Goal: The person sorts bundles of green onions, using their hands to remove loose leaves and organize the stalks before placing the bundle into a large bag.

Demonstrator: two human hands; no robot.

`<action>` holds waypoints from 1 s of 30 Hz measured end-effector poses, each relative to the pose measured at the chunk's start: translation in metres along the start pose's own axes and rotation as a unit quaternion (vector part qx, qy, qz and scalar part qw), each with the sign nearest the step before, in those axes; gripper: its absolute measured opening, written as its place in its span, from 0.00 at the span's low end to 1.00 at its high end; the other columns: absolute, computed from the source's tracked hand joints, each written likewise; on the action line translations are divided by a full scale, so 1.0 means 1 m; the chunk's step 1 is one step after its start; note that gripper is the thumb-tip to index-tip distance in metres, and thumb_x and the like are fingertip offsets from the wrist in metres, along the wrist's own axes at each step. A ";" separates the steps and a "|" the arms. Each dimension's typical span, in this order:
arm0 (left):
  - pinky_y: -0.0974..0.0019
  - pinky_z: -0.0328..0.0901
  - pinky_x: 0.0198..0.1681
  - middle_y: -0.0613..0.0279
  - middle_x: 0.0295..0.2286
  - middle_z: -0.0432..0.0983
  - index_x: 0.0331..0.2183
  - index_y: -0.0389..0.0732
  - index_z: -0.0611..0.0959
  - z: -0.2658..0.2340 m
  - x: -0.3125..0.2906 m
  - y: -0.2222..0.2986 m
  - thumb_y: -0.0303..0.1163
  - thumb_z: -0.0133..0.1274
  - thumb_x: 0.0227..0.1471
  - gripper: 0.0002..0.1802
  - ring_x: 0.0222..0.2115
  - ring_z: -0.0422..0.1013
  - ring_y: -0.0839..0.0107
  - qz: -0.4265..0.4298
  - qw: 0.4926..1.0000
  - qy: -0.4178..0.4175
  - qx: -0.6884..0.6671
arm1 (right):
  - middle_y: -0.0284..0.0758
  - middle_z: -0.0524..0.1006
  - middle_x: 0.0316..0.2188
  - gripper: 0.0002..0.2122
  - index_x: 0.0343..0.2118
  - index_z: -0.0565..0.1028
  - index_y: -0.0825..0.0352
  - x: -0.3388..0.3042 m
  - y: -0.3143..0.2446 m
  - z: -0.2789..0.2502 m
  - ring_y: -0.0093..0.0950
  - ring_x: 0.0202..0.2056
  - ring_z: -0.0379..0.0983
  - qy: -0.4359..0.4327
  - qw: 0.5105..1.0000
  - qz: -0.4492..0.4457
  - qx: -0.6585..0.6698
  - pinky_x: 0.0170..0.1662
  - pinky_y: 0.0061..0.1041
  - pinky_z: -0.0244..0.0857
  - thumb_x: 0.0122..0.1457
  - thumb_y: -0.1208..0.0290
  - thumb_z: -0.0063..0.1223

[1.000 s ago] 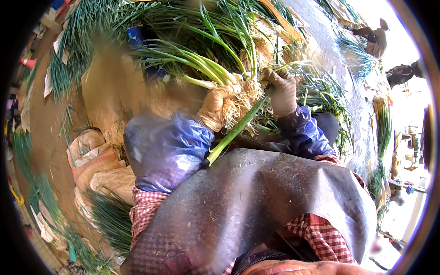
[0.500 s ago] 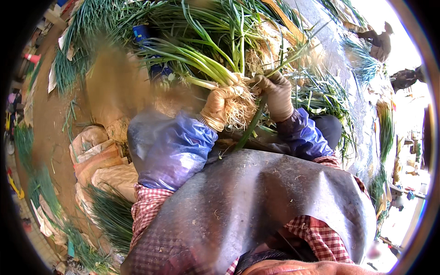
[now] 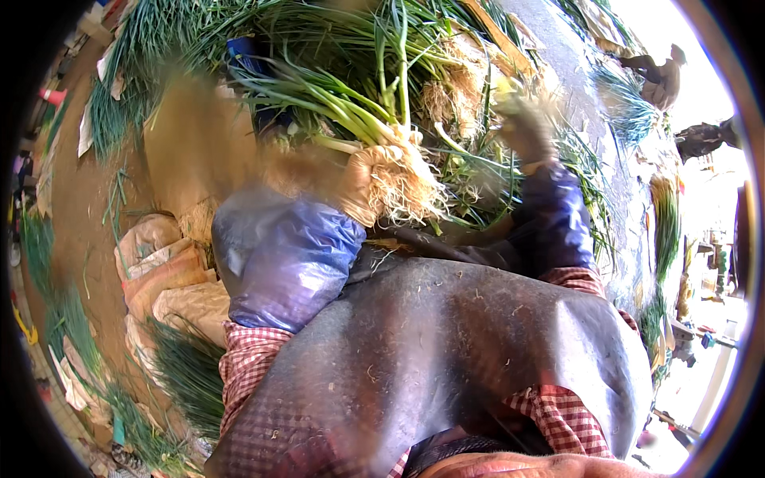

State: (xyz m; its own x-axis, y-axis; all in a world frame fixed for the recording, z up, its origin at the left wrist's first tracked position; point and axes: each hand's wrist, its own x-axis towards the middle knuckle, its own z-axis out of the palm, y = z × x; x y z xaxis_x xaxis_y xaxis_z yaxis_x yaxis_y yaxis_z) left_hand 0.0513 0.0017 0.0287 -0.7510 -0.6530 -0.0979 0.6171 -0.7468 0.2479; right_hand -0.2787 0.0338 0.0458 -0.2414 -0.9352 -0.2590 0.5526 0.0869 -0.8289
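Observation:
My left hand [image 3: 360,190], in a tan glove, is closed round a bunch of green onions [image 3: 351,111]. Their pale, stringy roots hang beside the fingers, and the green leaves fan up and to the left. My right hand [image 3: 527,131], also gloved, is off to the right of the bunch, near a heap of loose green leaves [image 3: 486,187]. Motion smears its fingers, and something yellowish-green blurs at their tips; I cannot make out whether they hold it. Blue plastic sleeves cover both my forearms.
More green onions [image 3: 263,24] are piled at the far side, with another rooty bundle [image 3: 462,84] behind the heap. Folded sacks [image 3: 191,279] lie at my left, beside more green leaves [image 3: 187,366]. A dark apron [image 3: 430,334] covers my lap. Another person [image 3: 661,80] is at the far right.
My right hand has pulled away from the bunch, up and to the right. The long green leaf that hung below it is gone from there. My left hand keeps its hold, shifted slightly left.

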 end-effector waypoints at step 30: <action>0.54 0.69 0.47 0.35 0.47 0.66 0.48 0.31 0.70 -0.026 0.004 -0.012 0.23 0.48 0.44 0.25 0.41 0.71 0.55 -0.071 0.991 -0.030 -0.109 | 0.31 0.77 0.22 0.08 0.32 0.77 0.70 -0.015 0.050 0.119 0.18 0.17 0.69 0.066 0.977 -0.124 -0.159 0.18 0.15 0.63 0.53 0.71 0.58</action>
State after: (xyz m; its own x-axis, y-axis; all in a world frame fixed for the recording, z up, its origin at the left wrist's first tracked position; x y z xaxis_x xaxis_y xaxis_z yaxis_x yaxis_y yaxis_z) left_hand 0.0468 0.0045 0.0006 -0.8424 -0.5358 -0.0573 0.5355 -0.8442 0.0220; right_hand -0.1527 0.0115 0.0669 -0.4486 -0.8907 -0.0742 0.1935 -0.0157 -0.9810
